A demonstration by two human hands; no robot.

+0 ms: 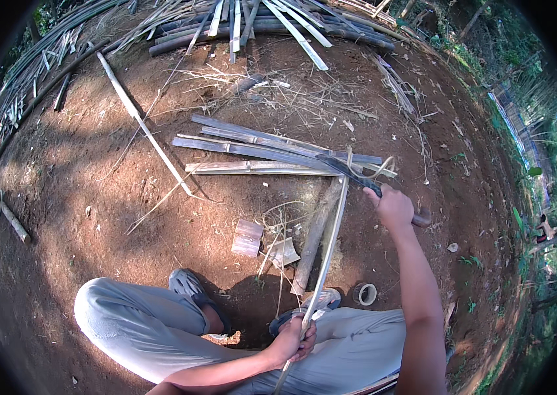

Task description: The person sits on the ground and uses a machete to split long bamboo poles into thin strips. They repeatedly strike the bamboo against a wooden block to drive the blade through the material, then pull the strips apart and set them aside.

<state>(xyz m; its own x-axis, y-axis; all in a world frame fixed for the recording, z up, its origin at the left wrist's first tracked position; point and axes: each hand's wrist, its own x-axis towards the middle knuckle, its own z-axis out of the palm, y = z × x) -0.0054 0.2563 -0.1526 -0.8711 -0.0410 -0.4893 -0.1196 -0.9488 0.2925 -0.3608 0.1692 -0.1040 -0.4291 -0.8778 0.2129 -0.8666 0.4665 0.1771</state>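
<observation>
Bare reddish-brown earth fills most of the view, dry and crumbly, littered with straw-thin shavings. Along its far edge lies a heap of long bamboo poles and split slats, some dark and round, some pale and flat. A single long pale cane runs slantwise from that heap toward the middle of the ground. Nearer, a small stack of grey split bamboo pieces lies crosswise, flat and weathered, directly beyond the work.

The person squats, with grey trousers and grey sandals at the lower edge. A thick, rough wooden log lies on the ground in front of the feet, pointing away from them. Just left of it sit a flat squarish offcut and a paler scrap. A short ring of cut bamboo rests on the earth just right of the feet.

A thin pale bamboo strip runs from the lap outward alongside the log. The left hand is closed around its near end, forearm coming in low across the knees. The right hand, arm stretched straight out, is gripped on the wooden handle of a dark-bladed knife; the blade meets the far end of the strip, just before the grey stack.

At the far left a short stick lies well apart.
</observation>
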